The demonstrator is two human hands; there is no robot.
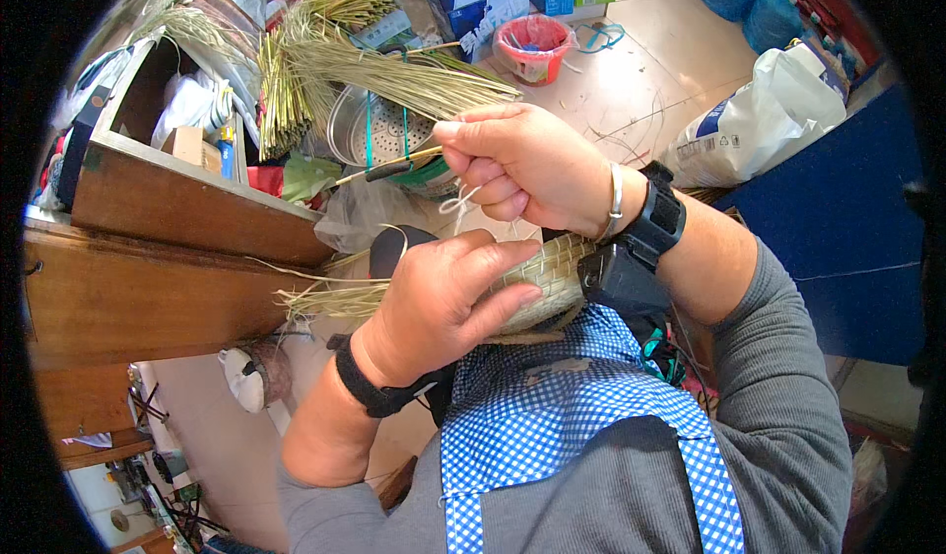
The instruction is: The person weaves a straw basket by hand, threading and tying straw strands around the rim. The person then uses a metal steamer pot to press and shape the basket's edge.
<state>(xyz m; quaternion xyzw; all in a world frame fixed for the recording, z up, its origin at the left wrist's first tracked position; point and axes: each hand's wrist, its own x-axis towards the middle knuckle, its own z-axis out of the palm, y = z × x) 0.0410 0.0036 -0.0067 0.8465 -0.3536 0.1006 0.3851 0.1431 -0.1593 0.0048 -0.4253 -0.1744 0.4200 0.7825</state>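
A coiled straw piece (pixel 550 277), stitched with pale thread, rests over my lap. My left hand (pixel 454 288) grips its left side, thumb and fingers spread along the stitched wall. Loose straw ends (pixel 336 299) stick out to the left behind that hand. Above the piece, my right hand (pixel 528 166) is closed on a white thread (pixel 462 203), a loop of which hangs below the curled fingers. Whether a needle is also in that fist is hidden.
Beyond my right hand lies a bundle of dry straw (pixel 399 81) near a perforated metal steamer (pixel 388 121). An open wooden drawer (pixel 185 177) holds bags and boxes at left. A red lined bucket (pixel 533 47) and a white plastic bag (pixel 761 121) stand farther off.
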